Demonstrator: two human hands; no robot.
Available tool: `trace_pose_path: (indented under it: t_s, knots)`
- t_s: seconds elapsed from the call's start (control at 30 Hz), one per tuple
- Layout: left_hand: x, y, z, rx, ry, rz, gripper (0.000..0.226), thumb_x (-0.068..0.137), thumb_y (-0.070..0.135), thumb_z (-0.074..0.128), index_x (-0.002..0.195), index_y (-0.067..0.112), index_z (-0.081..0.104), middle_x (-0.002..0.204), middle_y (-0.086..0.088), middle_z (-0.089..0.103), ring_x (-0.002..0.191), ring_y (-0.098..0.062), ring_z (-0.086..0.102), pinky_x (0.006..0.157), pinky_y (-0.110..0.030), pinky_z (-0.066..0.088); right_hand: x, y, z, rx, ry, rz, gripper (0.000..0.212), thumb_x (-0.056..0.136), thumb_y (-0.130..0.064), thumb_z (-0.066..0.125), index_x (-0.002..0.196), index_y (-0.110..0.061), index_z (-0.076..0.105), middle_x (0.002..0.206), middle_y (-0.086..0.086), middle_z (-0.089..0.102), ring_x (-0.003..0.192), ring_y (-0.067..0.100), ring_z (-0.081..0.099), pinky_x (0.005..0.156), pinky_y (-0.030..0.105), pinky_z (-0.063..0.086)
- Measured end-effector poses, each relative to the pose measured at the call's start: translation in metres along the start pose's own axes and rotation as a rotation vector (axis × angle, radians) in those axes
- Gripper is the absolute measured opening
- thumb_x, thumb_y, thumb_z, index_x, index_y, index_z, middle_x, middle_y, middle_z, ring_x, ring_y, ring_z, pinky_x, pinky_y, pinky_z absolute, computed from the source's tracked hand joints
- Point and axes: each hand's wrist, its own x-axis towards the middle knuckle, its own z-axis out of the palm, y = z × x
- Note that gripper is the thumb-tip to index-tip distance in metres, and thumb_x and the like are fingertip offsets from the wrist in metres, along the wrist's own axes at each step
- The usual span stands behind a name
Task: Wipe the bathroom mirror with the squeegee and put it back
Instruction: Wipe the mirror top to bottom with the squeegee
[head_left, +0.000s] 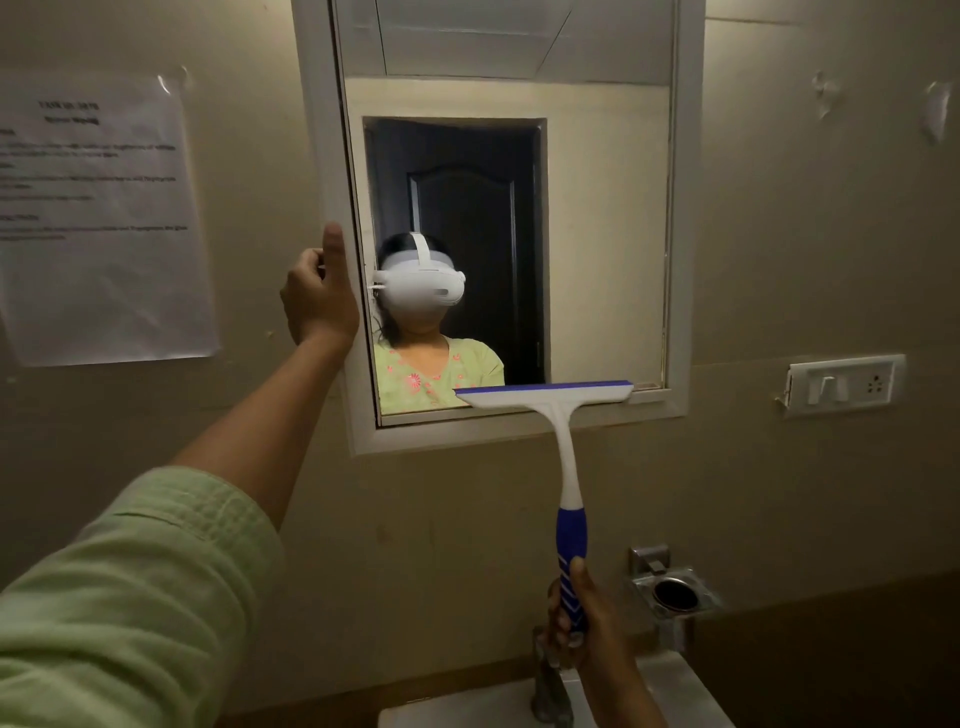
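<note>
Fingers (555, 631) of the right hand (592, 629) are clamped round the blue grip of the white plastic squeegee (563, 447), whose blade meets the lower right edge of the white-framed wall mirror (602, 234). The left hand (318, 299) grips the mirror's left frame edge, fingers curled, thumb upright.
</note>
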Motion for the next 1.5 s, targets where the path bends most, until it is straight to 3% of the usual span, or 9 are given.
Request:
trace_pose_path:
  t_s: [0.3,0.47,0.57,0.7,0.83,1.03,1.2,1.5]
  knots:
    - [-0.001,0.002,-0.002,0.049,0.005,-0.026,0.05,0.092,0.058,0.033,0.055,0.024,0.025,0.053,0.009,0.03,0.048,-0.003,0.026,0.044,-0.023,0.019,-0.014,-0.008,0.0,-0.028,0.049,-0.006,0.044,0.079,-0.05,0.049,0.06,-0.011,0.052,0.049,0.004,0.042,0.042,0.015,0.037,0.05,0.028,0.033]
    - [0.0,0.004,-0.002,0.075,0.011,-0.014,0.052,0.093,0.055,0.035,0.054,0.021,0.023,0.053,0.007,0.028,0.048,-0.004,0.024,0.048,-0.033,0.019,-0.025,-0.01,-0.005,-0.043,0.139,-0.118,0.045,0.072,-0.053,0.054,0.057,-0.01,0.052,0.042,-0.001,0.041,0.036,0.009,0.036,0.036,0.019,0.033]
    - [0.0,0.003,-0.002,0.077,0.015,-0.002,0.052,0.093,0.055,0.034,0.054,0.022,0.023,0.053,0.007,0.029,0.048,-0.003,0.024,0.041,-0.018,0.024,-0.027,-0.026,-0.004,-0.02,0.152,-0.25,0.06,0.059,-0.072,0.064,0.057,-0.013,0.055,0.041,-0.005,0.044,0.036,0.007,0.039,0.038,0.02,0.035]
    - [0.0,0.003,-0.001,0.072,0.006,-0.025,0.052,0.093,0.058,0.031,0.056,0.021,0.027,0.055,0.005,0.033,0.05,-0.007,0.029,0.049,-0.033,0.022,-0.012,-0.093,0.008,-0.058,0.062,-0.443,0.044,0.077,-0.056,0.05,0.061,-0.015,0.055,0.042,-0.008,0.046,0.037,0.006,0.043,0.042,0.023,0.04]
    - [0.0,0.0,0.0,0.076,0.016,0.007,0.052,0.094,0.054,0.031,0.056,0.019,0.028,0.055,0.002,0.035,0.06,-0.02,0.036,0.051,-0.034,0.02,0.008,-0.181,0.03,-0.124,-0.056,-0.589,0.041,0.082,-0.055,0.043,0.062,-0.022,0.057,0.046,-0.007,0.05,0.04,0.006,0.045,0.04,0.02,0.04]
    - [0.002,-0.005,0.003,0.074,0.044,0.075,0.056,0.095,0.053,0.029,0.066,0.007,0.042,0.062,-0.011,0.044,0.066,-0.026,0.043,0.06,-0.035,0.028,0.033,-0.287,0.068,-0.085,-0.165,-0.638,0.042,0.097,-0.043,0.034,0.073,-0.015,0.053,0.04,-0.008,0.056,0.033,0.002,0.051,0.036,0.013,0.042]
    - [0.002,-0.007,0.003,0.061,0.037,0.097,0.055,0.094,0.055,0.028,0.06,0.013,0.036,0.054,-0.001,0.037,0.063,-0.024,0.04,0.058,-0.036,0.027,0.05,-0.328,0.083,-0.077,-0.119,-0.623,0.046,0.096,-0.048,0.036,0.069,-0.014,0.05,0.037,-0.009,0.05,0.03,0.003,0.046,0.035,0.014,0.039]
    - [0.002,-0.006,0.004,0.058,0.048,0.079,0.053,0.094,0.054,0.029,0.059,0.015,0.034,0.055,-0.001,0.037,0.064,-0.025,0.04,0.059,-0.035,0.028,0.066,-0.353,0.093,-0.114,-0.065,-0.674,0.039,0.098,-0.042,0.034,0.073,-0.017,0.05,0.035,-0.012,0.05,0.03,0.002,0.045,0.036,0.012,0.037]
